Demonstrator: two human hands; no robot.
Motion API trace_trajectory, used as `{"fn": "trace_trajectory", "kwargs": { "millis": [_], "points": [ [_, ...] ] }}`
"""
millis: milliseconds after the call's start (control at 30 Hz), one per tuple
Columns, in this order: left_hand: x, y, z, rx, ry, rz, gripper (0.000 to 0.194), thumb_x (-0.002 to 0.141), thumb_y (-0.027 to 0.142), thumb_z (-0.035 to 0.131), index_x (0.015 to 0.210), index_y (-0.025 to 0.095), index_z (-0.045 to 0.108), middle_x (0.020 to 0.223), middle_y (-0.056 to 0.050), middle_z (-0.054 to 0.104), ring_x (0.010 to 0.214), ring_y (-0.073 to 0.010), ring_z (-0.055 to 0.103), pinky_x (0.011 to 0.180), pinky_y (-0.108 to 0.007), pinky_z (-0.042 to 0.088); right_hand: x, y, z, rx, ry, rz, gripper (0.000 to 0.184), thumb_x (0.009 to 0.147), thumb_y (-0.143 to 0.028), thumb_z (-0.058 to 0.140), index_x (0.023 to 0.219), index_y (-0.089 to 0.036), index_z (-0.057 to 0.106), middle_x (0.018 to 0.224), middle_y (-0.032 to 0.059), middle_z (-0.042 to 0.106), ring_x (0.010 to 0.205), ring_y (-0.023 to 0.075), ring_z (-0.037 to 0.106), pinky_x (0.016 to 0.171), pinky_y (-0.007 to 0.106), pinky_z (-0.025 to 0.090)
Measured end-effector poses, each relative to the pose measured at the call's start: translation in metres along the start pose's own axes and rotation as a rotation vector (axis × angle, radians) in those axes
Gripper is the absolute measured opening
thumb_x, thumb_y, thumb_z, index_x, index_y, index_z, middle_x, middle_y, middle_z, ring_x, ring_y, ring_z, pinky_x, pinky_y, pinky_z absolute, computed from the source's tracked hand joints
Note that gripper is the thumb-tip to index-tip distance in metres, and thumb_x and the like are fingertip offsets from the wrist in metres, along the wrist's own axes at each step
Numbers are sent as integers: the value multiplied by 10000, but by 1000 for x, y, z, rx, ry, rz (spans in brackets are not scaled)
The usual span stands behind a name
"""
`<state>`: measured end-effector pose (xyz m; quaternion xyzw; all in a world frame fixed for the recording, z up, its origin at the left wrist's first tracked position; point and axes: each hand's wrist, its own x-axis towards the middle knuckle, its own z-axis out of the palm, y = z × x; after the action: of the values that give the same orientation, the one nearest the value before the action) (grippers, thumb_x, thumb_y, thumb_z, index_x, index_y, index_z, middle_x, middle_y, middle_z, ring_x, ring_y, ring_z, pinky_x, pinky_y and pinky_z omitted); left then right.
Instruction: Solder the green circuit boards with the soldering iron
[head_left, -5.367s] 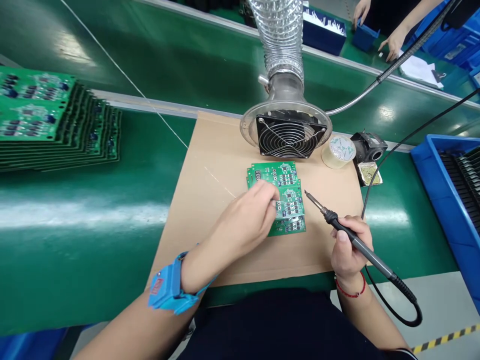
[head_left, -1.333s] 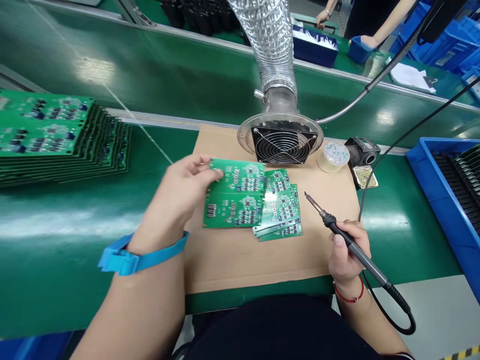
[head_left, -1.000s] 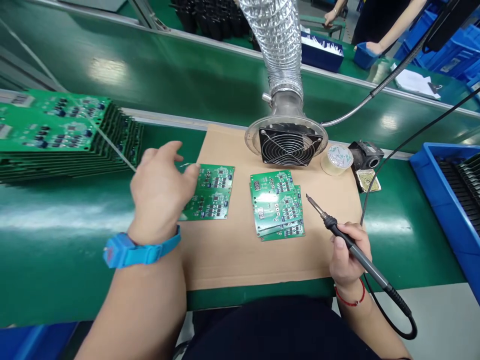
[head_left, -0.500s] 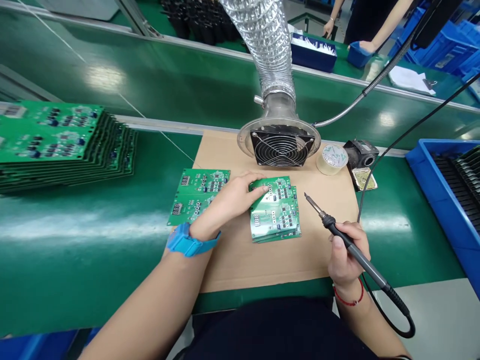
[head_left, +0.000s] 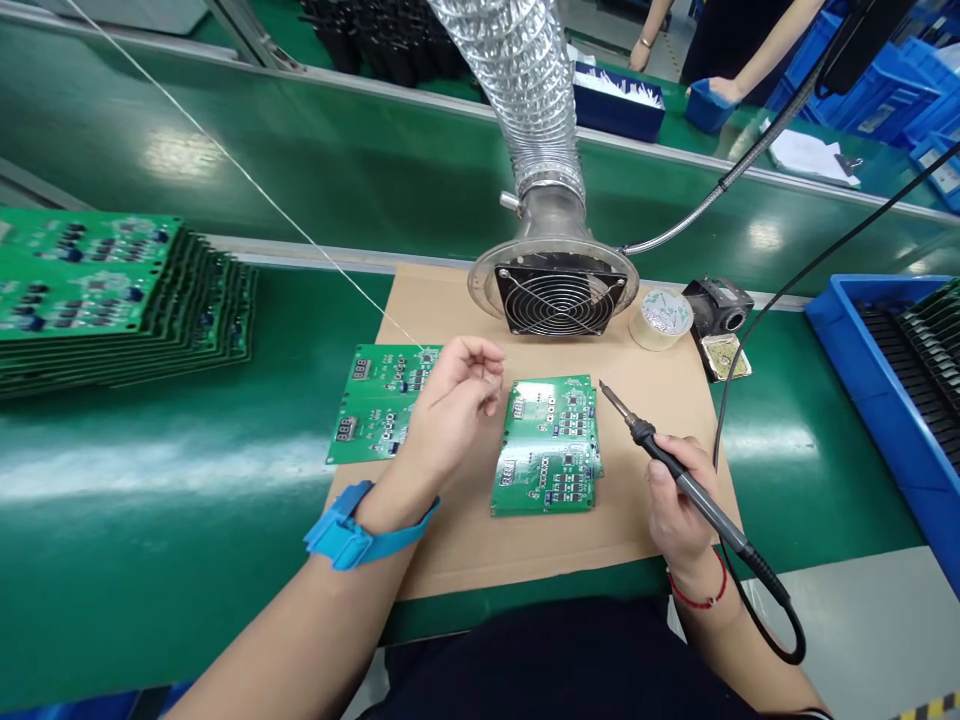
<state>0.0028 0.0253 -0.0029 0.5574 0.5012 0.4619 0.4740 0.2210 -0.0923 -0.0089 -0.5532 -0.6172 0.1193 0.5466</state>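
Grey, the soldering iron (head_left: 701, 500) sits gripped in my right hand (head_left: 673, 512), tip just beside a board pile (head_left: 541, 450) midway up the desk (head_left: 150, 570). My left hand (head_left: 448, 405), half-curled, appears empty. One board (head_left: 365, 402) lies set apart leftward; a tall stack (head_left: 79, 275) stands toward the far edge. Which are finished, I can't tell.

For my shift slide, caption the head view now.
Right hand holds a soldering iron beside stacked circuit boards; left hand loosely curled nearby.
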Motion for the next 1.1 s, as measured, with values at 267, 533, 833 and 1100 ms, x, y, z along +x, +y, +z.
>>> {"fn": "trace_trajectory", "kwargs": {
  "millis": [267,533,833,1100],
  "points": [
    [-42,20,31,400,-328,589,261,868,53,424,1073,184,518,814,-14,600,737,-146,568,675,-281,484,2,-6,15,186,-147,114,360,931,-178,578,1276,-277,595,971,49,729,844,162,713,729,311,618],
    [-41,24,33,688,-295,977,185,934,53,397,981,173,530,759,-21,626,674,-159,519,633,-290,433,2,-12,24,222,-214,149,360,914,-171,581,1251,-297,589,933,20,663,814,131,653,737,269,579],
    [-26,34,2,789,-83,982,146,920,73,522,872,179,611,788,-27,662,699,-159,574,608,-293,428,26,-7,-7,201,-103,404,323,874,-239,645,1195,-269,622,865,0,647,690,97,603,633,241,548],
    [-29,17,15,583,-303,438,202,917,139,473,905,179,671,834,-26,682,764,-156,653,669,-271,504,56,2,-18,227,-54,436,253,882,-342,638,1108,-234,676,647,-43,609,532,87,565,488,221,481]
  ]
}}
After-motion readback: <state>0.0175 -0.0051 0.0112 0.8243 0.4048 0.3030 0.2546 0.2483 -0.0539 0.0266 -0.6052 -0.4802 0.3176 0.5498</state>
